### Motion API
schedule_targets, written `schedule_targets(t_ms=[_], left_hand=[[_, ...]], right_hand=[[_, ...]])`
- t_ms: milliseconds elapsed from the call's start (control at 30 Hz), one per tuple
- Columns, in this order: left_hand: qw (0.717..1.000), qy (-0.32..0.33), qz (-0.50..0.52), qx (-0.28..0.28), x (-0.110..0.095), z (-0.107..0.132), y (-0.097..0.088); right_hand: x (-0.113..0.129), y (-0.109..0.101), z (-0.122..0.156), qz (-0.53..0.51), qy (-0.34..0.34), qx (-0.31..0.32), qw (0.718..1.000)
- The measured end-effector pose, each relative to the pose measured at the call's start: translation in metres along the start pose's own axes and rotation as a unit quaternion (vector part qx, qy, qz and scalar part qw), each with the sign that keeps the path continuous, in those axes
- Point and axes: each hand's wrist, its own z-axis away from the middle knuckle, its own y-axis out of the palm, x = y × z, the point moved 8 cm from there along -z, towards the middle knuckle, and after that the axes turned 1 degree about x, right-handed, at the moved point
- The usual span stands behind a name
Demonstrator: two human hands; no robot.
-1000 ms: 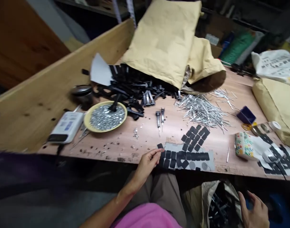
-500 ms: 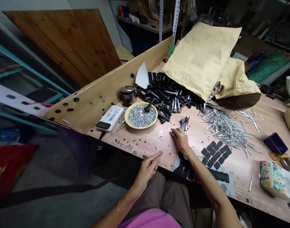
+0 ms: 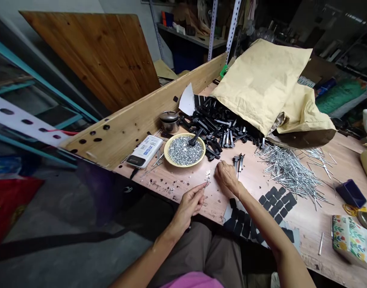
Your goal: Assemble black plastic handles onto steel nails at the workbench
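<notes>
- left hand [image 3: 191, 202] is at the near edge of the table, thumb and forefinger pinched shut on a small metal piece [image 3: 205, 185], which sticks out of the fingertips toward the right hand
- right hand [image 3: 227, 176] is just beyond it, palm down on the table [image 3: 189, 188], fingers curled down to the wood; can't tell whether they have hold of anything
- loose silver bits [image 3: 207, 173] lie on the wood between the two hands, just left of the right fingertips
- two black clips [image 3: 237, 162] lie side by side just behind the right hand
- yellow bowl [image 3: 168, 158] of tiny silver parts sits to the left, a black part lying in it
- white device [image 3: 145, 151] and a metal tin [image 3: 169, 121] sit by the bowl
- black plastic parts [image 3: 219, 128] spill from a brown paper sack [image 3: 261, 80] at the back
- heap of metal pins [image 3: 291, 168] lies to the right, black pads [image 3: 276, 200] nearer by the right forearm
- blue box [image 3: 350, 193] and a floral box [image 3: 348, 240] are at far right
- raw wooden board [image 3: 141, 120] walls the table's left side, a wood panel [image 3: 93, 60] leans behind it; cluttered shelving at the back
</notes>
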Motion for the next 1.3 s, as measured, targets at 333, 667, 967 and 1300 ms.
schedule_targets(t_ms=[333,667,967,1300], left_hand=[[0.995,0.042,-0.052,0.073,-0.007,0.005,0.03],[0.979,0.121,-0.119,0.11,-0.014,0.013,0.046],[0.963,0.069,-0.184,0.184,-0.004,0.019,0.056],[0.945,0.0,-0.186,0.27,0.002,0.028,0.065]], right_hand=[[-0.008,-0.026,0.077,-0.547,0.042,-0.148,0.823],[-0.014,-0.038,0.107,-0.515,0.023,-0.202,0.833],[-0.023,-0.049,0.121,-0.513,-0.057,-0.131,0.847],[-0.018,-0.057,0.138,-0.499,-0.106,-0.079,0.857]])
